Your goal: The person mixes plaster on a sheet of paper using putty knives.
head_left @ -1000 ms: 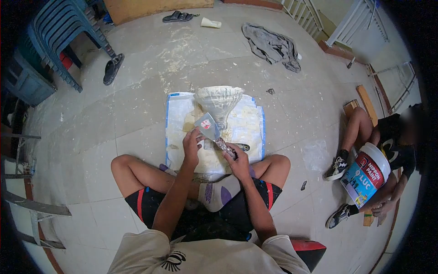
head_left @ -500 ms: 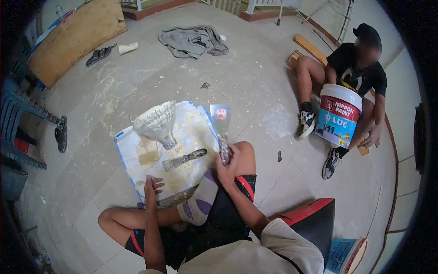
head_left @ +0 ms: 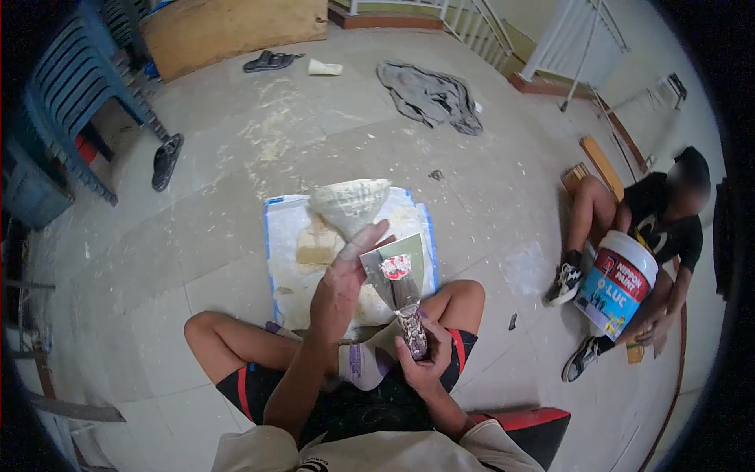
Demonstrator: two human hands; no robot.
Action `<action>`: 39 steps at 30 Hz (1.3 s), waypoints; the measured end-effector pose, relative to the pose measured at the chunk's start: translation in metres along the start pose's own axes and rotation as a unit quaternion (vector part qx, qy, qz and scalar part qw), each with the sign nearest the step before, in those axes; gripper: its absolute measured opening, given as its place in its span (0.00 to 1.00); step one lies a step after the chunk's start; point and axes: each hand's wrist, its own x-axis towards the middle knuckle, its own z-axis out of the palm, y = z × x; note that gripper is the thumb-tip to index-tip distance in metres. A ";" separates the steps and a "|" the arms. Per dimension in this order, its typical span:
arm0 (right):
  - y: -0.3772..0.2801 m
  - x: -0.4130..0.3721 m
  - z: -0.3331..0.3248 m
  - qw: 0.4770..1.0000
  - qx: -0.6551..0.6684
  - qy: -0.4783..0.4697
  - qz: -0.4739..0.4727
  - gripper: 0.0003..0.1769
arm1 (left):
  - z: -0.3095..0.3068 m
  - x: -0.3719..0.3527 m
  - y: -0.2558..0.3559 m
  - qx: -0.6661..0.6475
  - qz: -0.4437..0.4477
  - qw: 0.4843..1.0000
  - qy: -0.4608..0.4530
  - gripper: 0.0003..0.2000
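Observation:
My right hand [head_left: 431,360] is wrapped round the speckled handle of a putty knife [head_left: 409,303], its wide metal blade pointing up and away from me. My left hand [head_left: 338,291] is raised beside the blade, palm turned toward it and fingers stretched out, fingertips right at the blade's edge. Beyond my hands, a white sheet with blue edges [head_left: 285,303] lies on the floor between my bent knees. On it are a powder-coated, pale plastic bag [head_left: 351,200] and a yellowish block [head_left: 316,250]. My left hand and the blade hide part of the sheet.
At right a person [head_left: 664,212] sits on the floor behind a Nippon Paint bucket [head_left: 617,283]. A grey cloth [head_left: 431,96], sandals [head_left: 167,161] and a wooden board [head_left: 236,35] lie farther off. Stacked plastic chairs [head_left: 75,86] stand at left, a red-black cushion [head_left: 523,433] by my right side.
My left hand has risen from the sheet's near edge to the blade. My right hand has brought the putty knife in front of me. The view has swung left.

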 end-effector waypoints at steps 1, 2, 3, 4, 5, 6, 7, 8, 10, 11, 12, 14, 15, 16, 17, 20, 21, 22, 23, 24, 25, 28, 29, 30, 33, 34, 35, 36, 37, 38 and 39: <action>-0.004 0.004 0.001 1.000 -0.001 -0.019 -0.009 0.29 | -0.001 -0.003 0.005 0.002 -0.006 1.000 0.005 0.40; -0.005 0.003 0.003 1.000 0.013 -0.020 -0.007 0.30 | -0.001 -0.008 0.009 0.003 -0.014 1.000 0.009 0.40; -0.008 0.004 0.005 1.000 0.019 -0.009 -0.016 0.29 | -0.002 -0.013 0.012 0.004 -0.022 1.000 0.012 0.41; -0.012 0.005 0.008 0.999 0.025 0.003 -0.024 0.28 | -0.002 -0.018 0.016 0.001 -0.016 1.000 0.016 0.40; -0.016 0.006 0.010 0.999 0.030 0.015 -0.031 0.28 | -0.002 -0.022 0.020 -0.001 -0.001 1.000 0.014 0.39; -0.021 0.006 0.009 0.999 0.001 0.003 -0.035 0.27 | 0.000 -0.027 0.024 -0.003 0.013 1.000 0.012 0.37; -0.025 0.005 0.011 0.999 0.018 0.002 -0.029 0.27 | 0.000 -0.031 0.027 -0.006 0.025 1.000 0.010 0.36; -0.028 0.004 0.013 0.999 0.035 0.001 -0.023 0.27 | -0.003 -0.034 0.029 0.026 0.008 0.999 0.019 0.34; -0.030 0.003 0.016 0.998 0.067 -0.006 -0.007 0.26 | -0.006 -0.040 0.033 0.063 -0.003 0.998 0.027 0.31; -0.031 0.002 0.017 0.997 0.081 -0.013 0.004 0.26 | -0.006 -0.043 0.035 0.068 0.003 0.997 0.026 0.30; -0.031 0.002 0.017 0.995 0.095 -0.020 0.015 0.26 | -0.001 -0.045 0.037 0.047 0.031 0.998 0.014 0.29; -0.033 0.003 0.015 0.992 0.110 -0.042 0.036 0.26 | 0.004 -0.048 0.038 0.017 0.062 0.998 0.012 0.28; -0.033 0.003 0.015 0.991 0.117 -0.053 0.046 0.25 | 0.006 -0.050 0.037 0.009 0.065 0.998 0.022 0.28; -0.034 0.002 0.015 0.989 0.129 -0.054 0.053 0.25 | 0.007 -0.051 0.036 0.000 0.068 0.997 0.033 0.27; -0.035 0.001 0.015 0.987 0.140 -0.055 0.060 0.25 | 0.006 -0.052 0.036 -0.015 0.059 0.998 0.036 0.27; -0.037 0.001 0.014 0.981 0.167 -0.065 0.069 0.24 | 0.002 -0.053 0.036 -0.061 0.054 0.996 0.024 0.27; -0.038 0.001 0.014 0.980 0.175 -0.070 0.069 0.24 | 0.000 -0.052 0.036 -0.075 0.068 0.995 0.006 0.27; -0.037 0.000 0.012 0.973 0.199 -0.081 0.087 0.24 | -0.001 -0.050 0.035 -0.090 0.083 0.992 -0.013 0.27; -0.034 -0.002 0.010 0.965 0.223 -0.092 0.104 0.24 | -0.001 -0.049 0.035 -0.082 0.098 0.992 -0.018 0.27; -0.033 -0.002 0.008 0.956 0.247 -0.104 0.122 0.24 | 0.000 -0.047 0.034 -0.074 0.113 0.991 -0.023 0.28; -0.032 -0.001 0.007 0.940 0.288 -0.116 0.143 0.24 | 0.000 -0.047 0.033 -0.066 0.127 0.989 -0.027 0.28; -0.032 0.005 0.006 0.895 0.377 -0.145 0.188 0.24 | -0.001 -0.043 0.035 0.033 0.171 0.984 -0.048 0.29; -0.031 0.006 0.006 0.890 0.387 -0.151 0.191 0.23 | -0.001 -0.043 0.035 0.053 0.177 0.982 -0.044 0.29; -0.030 0.006 0.005 0.884 0.396 -0.156 0.194 0.23 | -0.001 -0.043 0.035 0.073 0.183 0.980 -0.040 0.29; -0.027 0.008 0.002 0.865 0.426 -0.180 0.196 0.23 | -0.004 -0.043 0.036 0.131 0.211 0.967 -0.046 0.30; -0.027 0.007 0.000 0.862 0.427 -0.183 0.202 0.22 | -0.005 -0.042 0.036 0.150 0.222 0.962 -0.052 0.31; -0.027 0.005 -0.001 0.860 0.428 -0.186 0.208 0.21 | -0.007 -0.042 0.036 0.157 0.225 0.960 -0.046 0.31; -0.027 0.004 -0.002 0.857 0.429 -0.189 0.215 0.20 | -0.008 -0.042 0.036 0.164 0.228 0.959 -0.041 0.31; -0.028 0.004 -0.002 0.855 0.434 -0.190 0.212 0.20 | -0.008 -0.041 0.035 0.171 0.230 0.957 -0.035 0.31; -0.030 0.005 -0.001 0.853 0.439 -0.190 0.209 0.20 | -0.007 -0.041 0.036 0.176 0.236 0.955 -0.025 0.31; -0.030 0.005 0.000 0.851 0.444 -0.191 0.205 0.21 | -0.005 -0.041 0.038 0.181 0.242 0.953 -0.016 0.32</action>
